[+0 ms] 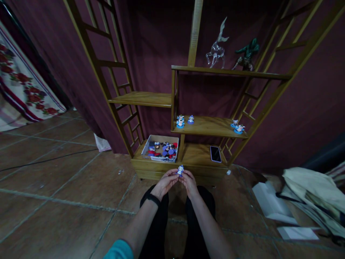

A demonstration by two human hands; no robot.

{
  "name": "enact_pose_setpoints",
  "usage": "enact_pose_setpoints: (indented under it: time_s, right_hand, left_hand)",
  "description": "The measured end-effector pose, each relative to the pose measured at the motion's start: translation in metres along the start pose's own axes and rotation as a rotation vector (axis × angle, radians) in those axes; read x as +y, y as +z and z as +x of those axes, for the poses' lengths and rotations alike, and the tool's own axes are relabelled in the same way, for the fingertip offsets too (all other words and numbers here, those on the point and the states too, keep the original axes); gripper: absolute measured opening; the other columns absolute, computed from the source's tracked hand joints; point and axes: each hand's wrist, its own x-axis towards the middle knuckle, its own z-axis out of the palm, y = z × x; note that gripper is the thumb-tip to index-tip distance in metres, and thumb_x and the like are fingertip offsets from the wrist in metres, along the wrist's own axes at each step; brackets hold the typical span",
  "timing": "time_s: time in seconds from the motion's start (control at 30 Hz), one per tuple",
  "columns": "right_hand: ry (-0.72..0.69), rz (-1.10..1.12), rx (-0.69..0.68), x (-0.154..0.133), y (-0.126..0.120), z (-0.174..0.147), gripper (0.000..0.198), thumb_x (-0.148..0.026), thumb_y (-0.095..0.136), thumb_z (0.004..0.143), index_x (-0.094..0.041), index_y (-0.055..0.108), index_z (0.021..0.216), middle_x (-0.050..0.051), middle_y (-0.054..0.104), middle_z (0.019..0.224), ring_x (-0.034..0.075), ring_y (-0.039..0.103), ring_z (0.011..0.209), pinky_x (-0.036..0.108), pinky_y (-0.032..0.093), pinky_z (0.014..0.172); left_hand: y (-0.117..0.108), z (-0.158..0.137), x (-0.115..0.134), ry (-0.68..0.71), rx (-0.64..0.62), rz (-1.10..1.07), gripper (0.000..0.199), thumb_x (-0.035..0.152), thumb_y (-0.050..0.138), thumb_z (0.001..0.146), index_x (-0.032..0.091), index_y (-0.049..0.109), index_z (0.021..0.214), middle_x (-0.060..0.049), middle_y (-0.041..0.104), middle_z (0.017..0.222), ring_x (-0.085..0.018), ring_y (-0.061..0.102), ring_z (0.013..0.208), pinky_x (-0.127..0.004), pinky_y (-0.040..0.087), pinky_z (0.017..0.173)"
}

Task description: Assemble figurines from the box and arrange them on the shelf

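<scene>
Between my left hand (pixel 167 181) and my right hand (pixel 189 181) is a small white-and-purple figurine (pixel 180 170), upright on a purple base. Fingertips of both hands pinch it from either side, in front of the low shelf. Just beyond my hands stands an open cardboard box (pixel 147 155) with several figurines jumbled inside, some on red or purple bases. On the shelf above, a similar purple figurine (pixel 191 119) stands beside blue-based figurines (pixel 180 123) at the left end. More blue-based figurines (pixel 238 128) are at the right end.
A phone (pixel 215 154) lies on the bottom shelf (pixel 195 153). The top shelf carries a clear deer statue (pixel 216 52) and a dark green statue (pixel 247 54). White boxes (pixel 273 203) and a pale bag (pixel 312 190) lie on the floor at right. A cable (pixel 51 157) crosses the left floor.
</scene>
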Motion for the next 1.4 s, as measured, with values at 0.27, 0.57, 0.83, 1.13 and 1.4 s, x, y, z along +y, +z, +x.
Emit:
enact_pose_setpoints:
  time_s: [0.27,0.57,0.83,1.13,1.4]
  right_hand:
    - [0.03,0.017,-0.012,0.0005,-0.002,0.0003,0.03,-0.031,0.071,0.059,-0.018,0.064,0.085,0.005,0.069,0.082,0.018,0.064,0.074,0.031,0.05,0.071]
    - [0.016,0.013,-0.091,0.0011,-0.0005,0.0,0.031,-0.025,0.071,0.059,-0.018,0.068,0.088,0.006,0.069,0.091,0.021,0.063,0.087,0.036,0.048,0.08]
    - [-0.025,0.029,-0.1,0.0066,-0.0027,0.0026,0.033,-0.026,0.072,0.059,-0.019,0.067,0.09,0.006,0.068,0.097,0.022,0.061,0.093,0.037,0.048,0.082]
    - [0.014,0.074,-0.068,0.0032,-0.0007,0.0024,0.031,-0.023,0.072,0.058,-0.018,0.067,0.089,0.006,0.07,0.09,0.02,0.065,0.083,0.036,0.048,0.082]
    - [0.006,0.075,-0.087,0.0054,-0.0018,0.002,0.033,-0.024,0.072,0.057,-0.019,0.067,0.09,0.006,0.068,0.096,0.021,0.063,0.09,0.037,0.047,0.084]
  left_hand:
    - [-0.0007,0.0006,-0.0016,0.03,0.019,-0.004,0.033,0.005,0.071,0.061,0.013,0.06,0.091,-0.006,0.065,0.086,-0.011,0.062,0.073,-0.02,0.047,0.068]
    - [0.0006,0.002,-0.0007,0.064,0.074,-0.002,0.031,0.005,0.072,0.06,0.014,0.06,0.088,-0.004,0.065,0.08,-0.009,0.061,0.07,-0.019,0.047,0.065]
    - [0.0006,0.0022,-0.0003,0.065,0.088,-0.006,0.03,0.007,0.071,0.063,0.014,0.059,0.09,-0.005,0.066,0.083,-0.01,0.062,0.07,-0.019,0.048,0.066]
    - [-0.0016,-0.0005,0.001,0.026,0.087,-0.03,0.027,0.012,0.07,0.066,0.014,0.06,0.091,-0.005,0.066,0.079,-0.011,0.063,0.07,-0.02,0.049,0.066]
    - [0.0038,-0.0019,0.0038,0.013,0.056,-0.008,0.039,0.007,0.069,0.065,0.015,0.06,0.103,-0.008,0.066,0.091,-0.011,0.063,0.072,-0.019,0.048,0.066]
